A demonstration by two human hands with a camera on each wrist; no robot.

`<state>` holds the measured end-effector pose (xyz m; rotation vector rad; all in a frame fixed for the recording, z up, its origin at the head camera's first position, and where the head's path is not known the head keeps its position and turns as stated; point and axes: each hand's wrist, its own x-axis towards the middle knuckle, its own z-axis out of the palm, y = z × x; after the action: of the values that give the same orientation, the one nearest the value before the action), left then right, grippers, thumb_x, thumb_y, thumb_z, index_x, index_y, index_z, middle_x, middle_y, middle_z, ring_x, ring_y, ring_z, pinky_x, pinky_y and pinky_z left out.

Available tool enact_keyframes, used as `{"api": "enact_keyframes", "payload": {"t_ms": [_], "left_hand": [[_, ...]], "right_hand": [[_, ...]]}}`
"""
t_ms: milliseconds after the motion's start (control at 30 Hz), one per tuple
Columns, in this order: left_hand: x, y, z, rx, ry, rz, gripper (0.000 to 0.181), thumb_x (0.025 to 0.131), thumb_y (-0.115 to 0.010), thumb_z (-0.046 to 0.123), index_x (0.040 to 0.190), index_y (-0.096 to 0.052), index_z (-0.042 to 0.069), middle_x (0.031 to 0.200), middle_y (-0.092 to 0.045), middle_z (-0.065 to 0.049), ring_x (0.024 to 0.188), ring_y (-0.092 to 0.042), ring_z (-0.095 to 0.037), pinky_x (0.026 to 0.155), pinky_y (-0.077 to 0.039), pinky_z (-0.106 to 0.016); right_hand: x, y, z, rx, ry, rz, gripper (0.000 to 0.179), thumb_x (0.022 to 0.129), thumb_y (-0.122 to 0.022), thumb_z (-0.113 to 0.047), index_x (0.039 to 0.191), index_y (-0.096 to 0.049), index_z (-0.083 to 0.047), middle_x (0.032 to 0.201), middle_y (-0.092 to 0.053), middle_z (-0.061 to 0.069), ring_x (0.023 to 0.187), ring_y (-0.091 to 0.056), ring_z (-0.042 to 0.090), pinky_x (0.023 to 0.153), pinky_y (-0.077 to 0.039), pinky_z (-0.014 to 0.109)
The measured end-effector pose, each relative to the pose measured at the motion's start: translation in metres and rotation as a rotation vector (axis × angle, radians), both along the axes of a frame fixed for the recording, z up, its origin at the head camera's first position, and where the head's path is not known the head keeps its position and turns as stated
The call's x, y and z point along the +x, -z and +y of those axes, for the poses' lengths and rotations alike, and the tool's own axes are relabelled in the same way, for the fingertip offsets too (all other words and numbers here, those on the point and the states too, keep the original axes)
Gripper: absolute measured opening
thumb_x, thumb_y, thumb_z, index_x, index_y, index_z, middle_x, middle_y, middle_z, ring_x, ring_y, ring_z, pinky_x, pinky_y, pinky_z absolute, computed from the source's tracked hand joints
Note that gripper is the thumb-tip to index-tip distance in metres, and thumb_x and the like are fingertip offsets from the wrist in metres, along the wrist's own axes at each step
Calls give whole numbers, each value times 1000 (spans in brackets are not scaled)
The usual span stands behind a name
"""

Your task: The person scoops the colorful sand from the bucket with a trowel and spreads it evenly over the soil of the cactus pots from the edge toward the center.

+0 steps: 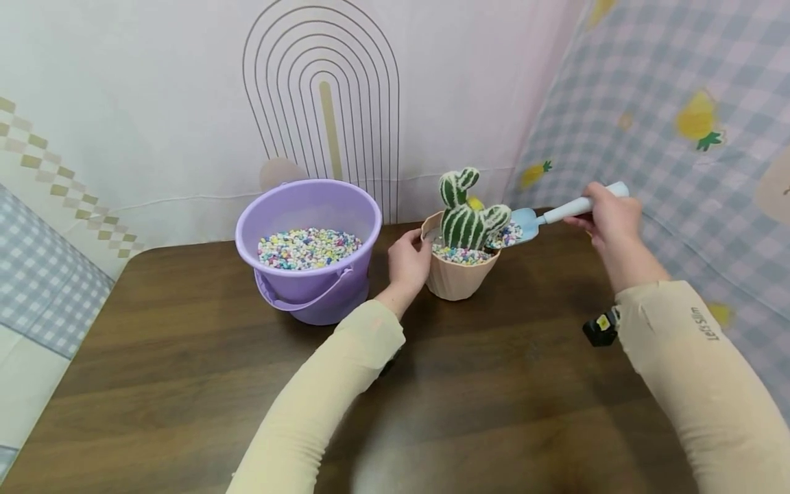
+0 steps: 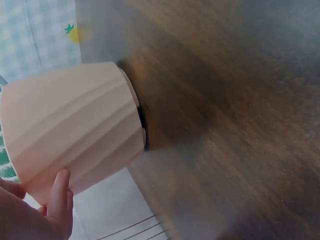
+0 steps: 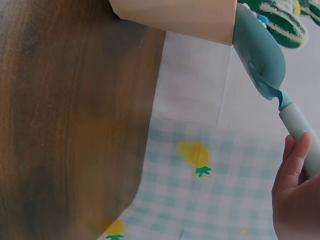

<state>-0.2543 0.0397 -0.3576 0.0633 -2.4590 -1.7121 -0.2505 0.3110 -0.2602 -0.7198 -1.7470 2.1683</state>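
Note:
A green artificial cactus (image 1: 464, 227) with pale stripes stands in a peach flowerpot (image 1: 459, 278), with multicoloured pebbles (image 1: 461, 255) around its base. My left hand (image 1: 410, 262) grips the pot's left rim, thumb at the rim and fingers along the outer wall, as the left wrist view shows. My right hand (image 1: 611, 218) holds the white handle of a light blue garden trowel (image 1: 531, 223). Pebbles lie in the trowel's blade, whose tip is over the pot's right rim, beside the cactus. From below, the right wrist view shows the blade (image 3: 260, 50) against the pot's edge.
Left of the pot stands a purple bucket (image 1: 247, 237) partly filled with similar pebbles, its handle hanging down in front. Both containers are near the back of a dark wooden table (image 1: 204, 384). Patterned cloth (image 1: 457, 89) hangs behind and at the right.

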Motion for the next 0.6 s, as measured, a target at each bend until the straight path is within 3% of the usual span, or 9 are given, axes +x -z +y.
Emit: {"api": "enact_keyframes", "payload": {"t_ms": [267, 600], "left_hand": [[6, 2, 0, 6, 17, 12, 41, 94, -75, 16, 130, -65, 0, 119, -73, -16, 107, -69, -26, 91, -61, -33], [9, 1, -1, -6, 25, 10, 40, 95, -73, 15, 131, -64, -1, 119, -73, -17, 108, -69, -27, 93, -61, -35]], "right_hand": [[-3, -8, -7, 120, -31, 46, 16, 93, -55, -7, 99, -40, -6, 59, -59, -2, 45, -65, 8, 45, -57, 22], [-3, -14, -11, 177, -39, 9, 17, 94, -55, -11, 102, -41, -7, 61, -58, -4, 42, -63, 7, 45, -56, 22]]}}
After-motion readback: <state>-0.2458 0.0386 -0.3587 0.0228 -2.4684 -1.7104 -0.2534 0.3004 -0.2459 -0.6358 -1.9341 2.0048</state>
